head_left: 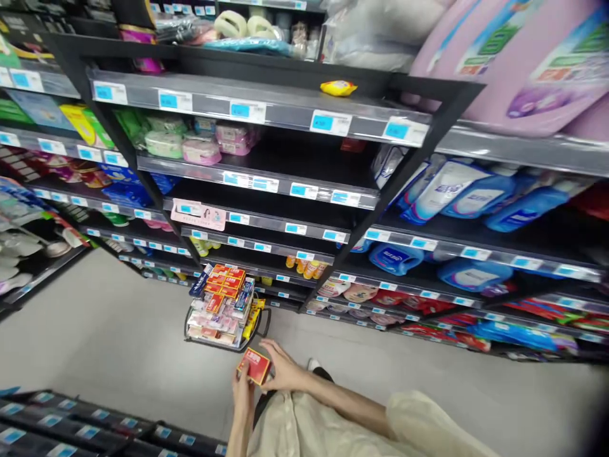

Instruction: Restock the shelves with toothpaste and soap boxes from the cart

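Holding a small red box [257, 366] in the left hand [242, 383], with the thumb laid over its front and with the fingers behind it hidden from view; bringing the right hand [284, 370] to the opposite side, loosely curved, with fingers by the upper right corner and thumb close to the lower right one; cannot tell whether gripping there or only touching; holding the box above the grey floor [143, 311], in front of the body, with its yellow-edged red face turned up; looking down also at a dark-rimmed basket [214, 344] just beyond the hands, standing on the floor and heaped with packages above its rim, with more red boxes [231, 280] on top and yellow packs [251, 322] along the right side; facing a dark shelf unit [314, 155] lined with price labels [248, 112]; showing a yellow packet [338, 87] on an upper level, green and pink packs [202, 150] below it to the left, and orange bottles [310, 269] lower down; to the right, holding blue bottles [480, 193] beneath big lilac jugs [537, 82]; wearing a pale shirt [323, 435].
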Motion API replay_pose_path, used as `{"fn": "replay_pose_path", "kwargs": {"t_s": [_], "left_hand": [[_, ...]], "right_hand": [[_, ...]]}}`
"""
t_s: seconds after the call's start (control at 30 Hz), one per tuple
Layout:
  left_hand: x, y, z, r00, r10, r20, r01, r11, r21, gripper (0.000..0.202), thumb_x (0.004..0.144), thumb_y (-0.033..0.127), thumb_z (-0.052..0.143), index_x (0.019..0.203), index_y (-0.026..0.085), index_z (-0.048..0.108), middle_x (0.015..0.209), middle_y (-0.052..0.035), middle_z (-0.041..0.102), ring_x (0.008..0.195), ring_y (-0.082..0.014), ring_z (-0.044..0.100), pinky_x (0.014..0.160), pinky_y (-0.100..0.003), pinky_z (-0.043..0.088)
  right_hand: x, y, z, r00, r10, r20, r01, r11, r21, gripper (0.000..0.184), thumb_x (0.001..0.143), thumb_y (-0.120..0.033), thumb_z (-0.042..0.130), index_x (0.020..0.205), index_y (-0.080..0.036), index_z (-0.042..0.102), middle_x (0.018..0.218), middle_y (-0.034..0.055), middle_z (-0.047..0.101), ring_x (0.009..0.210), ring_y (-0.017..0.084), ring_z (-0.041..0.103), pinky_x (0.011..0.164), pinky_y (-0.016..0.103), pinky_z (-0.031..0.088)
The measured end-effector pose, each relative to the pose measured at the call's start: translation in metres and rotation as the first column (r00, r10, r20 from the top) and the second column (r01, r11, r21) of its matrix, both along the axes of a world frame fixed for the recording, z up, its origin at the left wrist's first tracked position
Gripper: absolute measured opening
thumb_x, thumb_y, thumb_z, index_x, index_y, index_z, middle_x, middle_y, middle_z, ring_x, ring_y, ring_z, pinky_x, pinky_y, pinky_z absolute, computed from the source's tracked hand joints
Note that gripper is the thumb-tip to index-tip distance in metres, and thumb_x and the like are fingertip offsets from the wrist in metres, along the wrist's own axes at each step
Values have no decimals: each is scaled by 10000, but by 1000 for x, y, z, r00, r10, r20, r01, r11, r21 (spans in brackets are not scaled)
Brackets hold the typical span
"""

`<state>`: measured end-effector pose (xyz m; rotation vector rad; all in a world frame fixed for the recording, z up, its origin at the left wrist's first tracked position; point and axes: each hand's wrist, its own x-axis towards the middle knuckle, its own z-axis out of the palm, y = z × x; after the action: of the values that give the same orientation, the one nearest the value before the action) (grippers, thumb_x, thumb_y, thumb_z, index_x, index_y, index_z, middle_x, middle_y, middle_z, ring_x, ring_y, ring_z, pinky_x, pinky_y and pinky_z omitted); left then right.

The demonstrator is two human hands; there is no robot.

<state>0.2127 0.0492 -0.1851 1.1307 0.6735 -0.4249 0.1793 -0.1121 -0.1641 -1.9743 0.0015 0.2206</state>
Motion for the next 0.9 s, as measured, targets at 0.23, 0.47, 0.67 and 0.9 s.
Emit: {"fn": "replay_pose_path", "kwargs": {"t_s": [0.23, 0.47, 0.67, 0.9], "left_hand": [[37, -51, 45, 993, -72, 95, 83, 989, -119, 608, 516, 418, 976, 871, 217, 526, 836, 5, 739, 741, -195, 748, 705, -331, 629], [4, -121, 94, 903, -275, 331, 305, 951, -44, 770, 682, 549, 915, 1358, 320, 626, 1307, -76, 721, 1072, -260, 754, 814, -337, 642], [-54, -150, 104, 848, -398, 350, 461, 879, -117, 891, 720, 536, 900, 1515, 330, 553, 1408, -123, 681, 1178, -325, 725, 947, -444, 638], [-115, -176, 108, 838, -417, 353, 491, 857, -155, 1003, 593, 472, 997, 1472, 270, 560, 1332, -164, 700, 1151, -371, 721, 987, -525, 617]], "right_hand": [[-14, -38, 10, 904, -412, -114, 418, 798, 434, 890, 777, -570, 851, 1505, -266, 440, 1021, 40, 725, 778, 209, 722, 670, 332, 541], [-46, -111, 54, 858, -511, -57, 459, 712, 531, 891, 655, -512, 966, 1382, -278, 509, 925, -5, 727, 752, 168, 655, 651, 271, 451], [-98, -160, 69, 875, -483, -26, 400, 692, 600, 785, 659, -501, 971, 1221, -284, 469, 994, 9, 743, 849, 203, 699, 756, 315, 482], [-163, -202, 82, 917, -398, -14, 313, 699, 643, 815, 708, -598, 915, 1299, -289, 447, 1115, 71, 740, 1006, 257, 712, 869, 380, 515]]}}
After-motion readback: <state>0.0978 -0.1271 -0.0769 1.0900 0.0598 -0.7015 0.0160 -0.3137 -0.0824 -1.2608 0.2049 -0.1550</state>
